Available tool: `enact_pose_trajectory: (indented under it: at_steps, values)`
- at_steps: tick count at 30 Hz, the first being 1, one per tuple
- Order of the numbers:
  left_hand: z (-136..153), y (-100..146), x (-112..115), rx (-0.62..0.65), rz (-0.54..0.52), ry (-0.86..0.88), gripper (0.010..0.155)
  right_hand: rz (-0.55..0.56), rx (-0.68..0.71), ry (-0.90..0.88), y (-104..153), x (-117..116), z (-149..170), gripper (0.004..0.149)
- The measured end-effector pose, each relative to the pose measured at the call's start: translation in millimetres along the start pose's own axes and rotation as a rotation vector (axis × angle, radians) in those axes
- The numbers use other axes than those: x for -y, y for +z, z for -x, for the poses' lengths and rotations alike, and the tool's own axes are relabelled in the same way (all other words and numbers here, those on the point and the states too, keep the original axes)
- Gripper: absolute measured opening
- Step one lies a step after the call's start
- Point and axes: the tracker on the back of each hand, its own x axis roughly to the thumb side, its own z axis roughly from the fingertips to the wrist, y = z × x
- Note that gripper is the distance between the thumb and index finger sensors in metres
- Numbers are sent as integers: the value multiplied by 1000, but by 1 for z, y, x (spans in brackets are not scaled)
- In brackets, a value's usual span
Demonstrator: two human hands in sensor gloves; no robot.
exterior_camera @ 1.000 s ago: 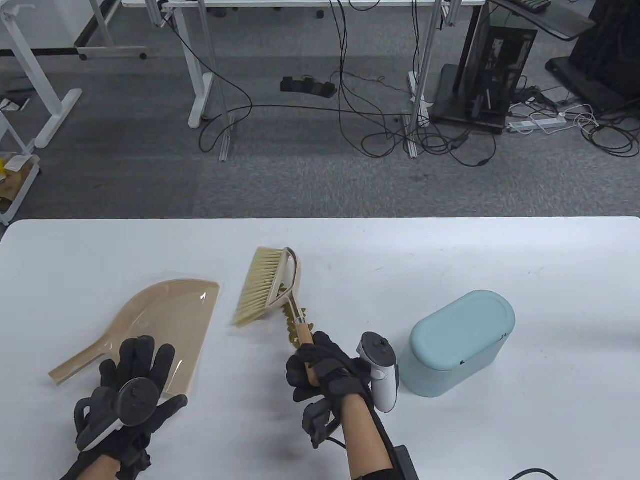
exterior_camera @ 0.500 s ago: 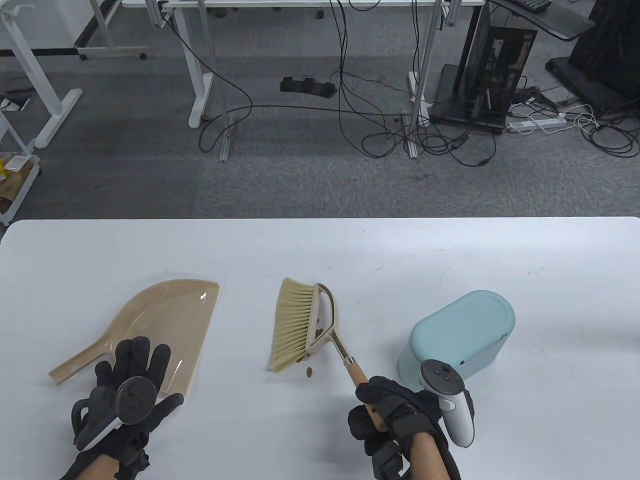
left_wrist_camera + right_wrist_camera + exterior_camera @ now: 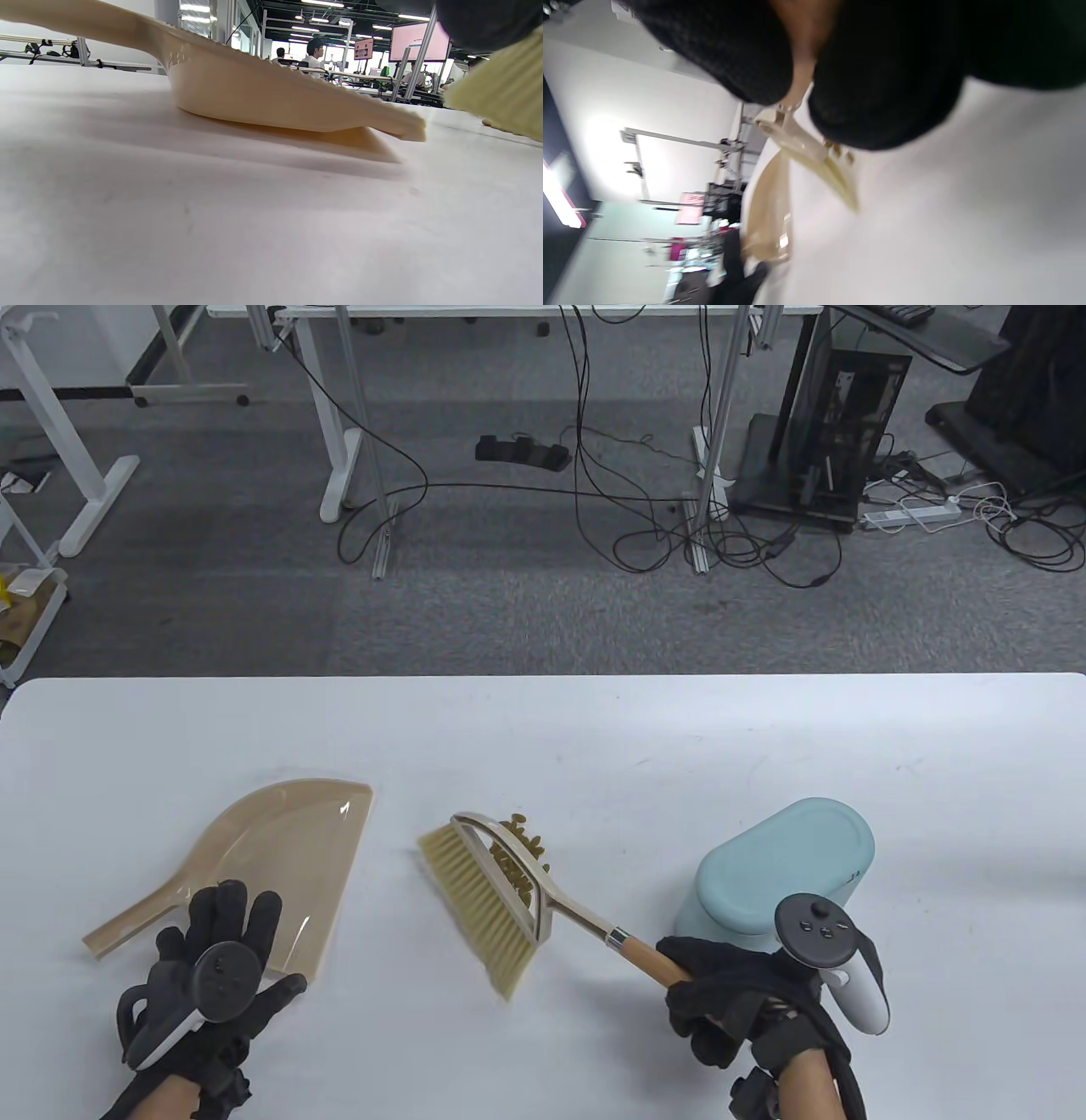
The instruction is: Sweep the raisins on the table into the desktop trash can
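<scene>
A beige hand brush [image 3: 492, 899] with a wooden handle lies angled across the table's middle. My right hand [image 3: 730, 997] grips the handle end, close in front of the trash can. A cluster of raisins [image 3: 526, 848] lies just behind the brush head. The light blue trash can [image 3: 785, 865] with its lid shut stands at the right. The beige dustpan [image 3: 280, 857] lies flat at the left, also in the left wrist view [image 3: 254, 93]. My left hand [image 3: 225, 937] rests with spread fingers on the dustpan's near edge. The brush shows blurred in the right wrist view [image 3: 806, 156].
The white table [image 3: 764, 738] ends at its far edge, with grey carpet, desk legs and cables beyond.
My right hand has swung the brush from left of centre toward the right and near side, turning the head. The raisins now show behind the brush head. My left hand stays on the dustpan.
</scene>
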Motion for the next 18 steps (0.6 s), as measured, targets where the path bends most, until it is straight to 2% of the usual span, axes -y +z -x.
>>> enact_pose_trajectory:
  at_steps: [5,10,12,14,18]
  values:
    - [4,-1,0,-22,-4,4,94,92,24,54,-3,10,-1,71]
    - [9,1,-8,-32,-51,49,99,77,45,30,-13,10,3,71]
    - [14,2,-14,-43,-65,84,101,19,100,-97,-15,7,6,72]
    - [22,2,-23,-53,-111,154,105,7,167,-191,-18,2,9,73]
    - [55,1,-45,-134,-253,383,107,-21,282,-390,-30,-15,12,74]
